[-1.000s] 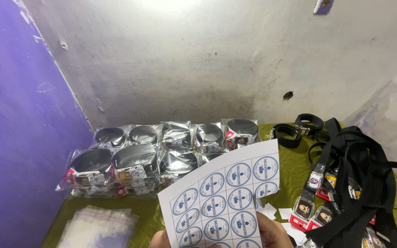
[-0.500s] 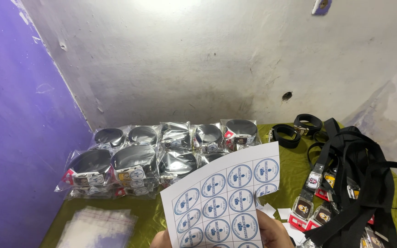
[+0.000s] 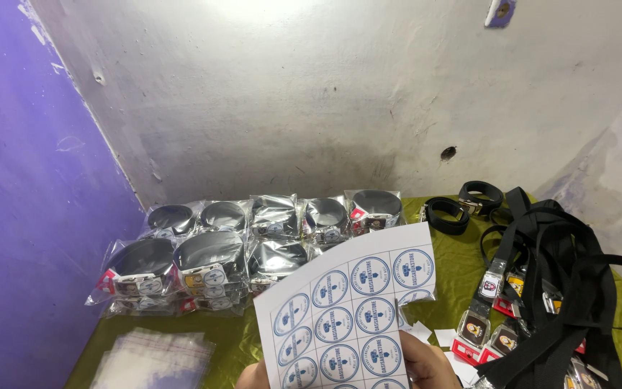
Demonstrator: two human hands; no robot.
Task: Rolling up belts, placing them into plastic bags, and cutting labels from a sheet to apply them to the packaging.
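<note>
A white sheet of round blue-and-white stickers (image 3: 350,310) stands tilted at the bottom middle of the view. My right hand (image 3: 432,364) grips its lower right edge, thumb on the front of the sheet. Only a small part of my left hand (image 3: 251,377) shows at the sheet's lower left corner, touching it from behind. One sticker place near the right edge looks peeled away. Behind the sheet lie several clear bags with rolled black belts (image 3: 210,256), stacked against the wall.
An olive-green cloth (image 3: 455,277) covers the surface. Loose black belts with buckles (image 3: 541,288) pile up at the right, and two rolled ones (image 3: 462,205) lie near the wall. Empty clear bags (image 3: 152,356) sit at the lower left. A purple wall (image 3: 30,216) closes the left side.
The sticker sheet has drifted slightly to the right and down in my hands. Nothing else has moved.
</note>
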